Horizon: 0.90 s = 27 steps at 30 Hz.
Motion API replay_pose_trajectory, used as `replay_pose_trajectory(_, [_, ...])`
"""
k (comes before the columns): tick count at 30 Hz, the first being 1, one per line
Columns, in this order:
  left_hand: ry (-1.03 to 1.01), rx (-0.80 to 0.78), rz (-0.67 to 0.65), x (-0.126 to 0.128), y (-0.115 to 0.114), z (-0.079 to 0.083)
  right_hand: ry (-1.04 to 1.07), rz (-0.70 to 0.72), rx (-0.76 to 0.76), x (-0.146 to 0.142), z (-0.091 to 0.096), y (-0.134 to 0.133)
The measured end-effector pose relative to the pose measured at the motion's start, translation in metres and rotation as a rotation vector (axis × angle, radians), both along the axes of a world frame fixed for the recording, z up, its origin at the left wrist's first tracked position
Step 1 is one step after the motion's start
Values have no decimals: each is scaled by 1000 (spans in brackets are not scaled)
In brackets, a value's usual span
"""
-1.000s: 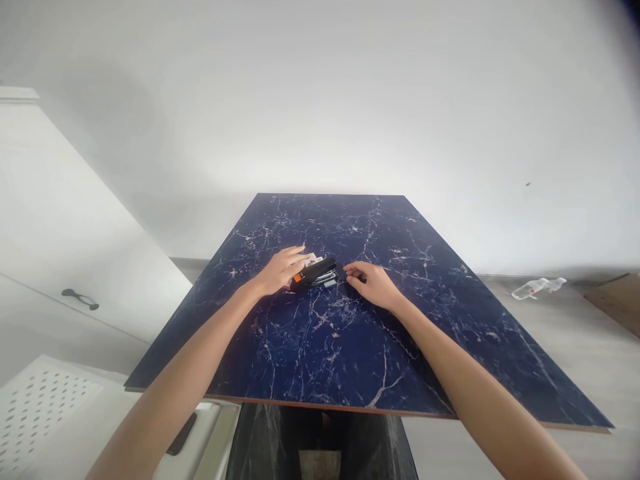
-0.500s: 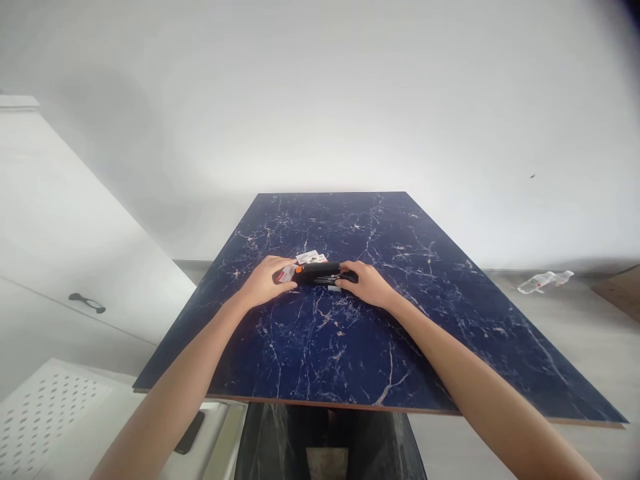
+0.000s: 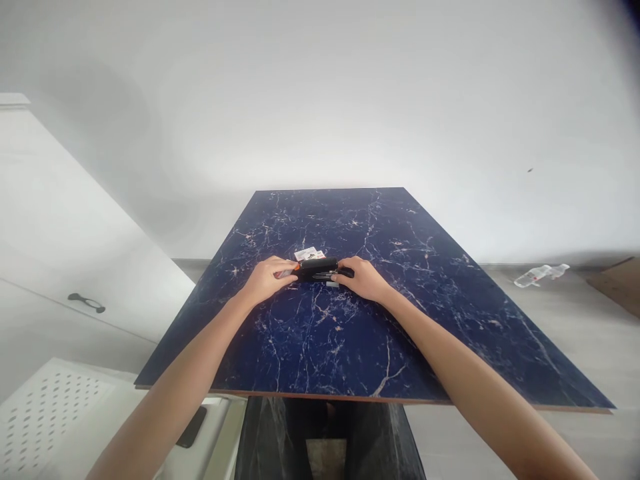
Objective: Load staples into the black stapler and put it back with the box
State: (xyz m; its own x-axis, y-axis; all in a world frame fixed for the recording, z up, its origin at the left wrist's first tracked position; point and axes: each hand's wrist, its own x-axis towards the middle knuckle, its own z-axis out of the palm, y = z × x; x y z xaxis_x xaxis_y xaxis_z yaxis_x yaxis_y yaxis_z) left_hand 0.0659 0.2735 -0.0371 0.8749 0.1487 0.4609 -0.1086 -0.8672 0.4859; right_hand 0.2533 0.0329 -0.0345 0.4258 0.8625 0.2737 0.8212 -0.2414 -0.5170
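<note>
A small black oblong case point(image 3: 319, 265) with slim dark and silvery pieces along its near side is held just above or on the blue tabletop point(image 3: 320, 333). Its exact kind is too small to make out. My left hand point(image 3: 264, 279) pinches the left end, where a bit of orange shows by the fingertips and a reddish-white scrap is partly hidden. At the opposite end, my right hand point(image 3: 366, 279) closes thumb and fingers around a dark rounded part. Several white printed cards point(image 3: 309, 254) lie just behind the case. A small pale piece point(image 3: 332, 285) shows beneath its near right side.
On the left stands a white cabinet point(image 3: 75, 227) with a dark handle point(image 3: 87, 303). A phone point(image 3: 192, 427) rests on a white surface below the table's left edge. Clear plastic bottles point(image 3: 540, 275) lie on the floor to the right, near a cardboard box point(image 3: 625, 283).
The case's left end has dipped slightly, and my left fingers now cover more of the reddish-white scrap. Both hands keep their hold. The whole view has shifted a little.
</note>
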Motion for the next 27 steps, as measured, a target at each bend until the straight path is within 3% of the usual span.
replay_pose_trajectory(12, [61, -4, 56, -2, -6, 7, -42, 45, -166, 31, 29, -45])
replay_pose_trajectory(18, [158, 46, 102, -1, -6, 14, -66, 4, -91, 4, 43, -39])
replay_pose_trajectory(23, [157, 69, 95, 1, -5, 17, -125, 75, -234, -24, 30, -19])
replay_pose_trajectory(27, [146, 60, 93, 2, -5, 16, -191, 88, -237, -30, 23, -13])
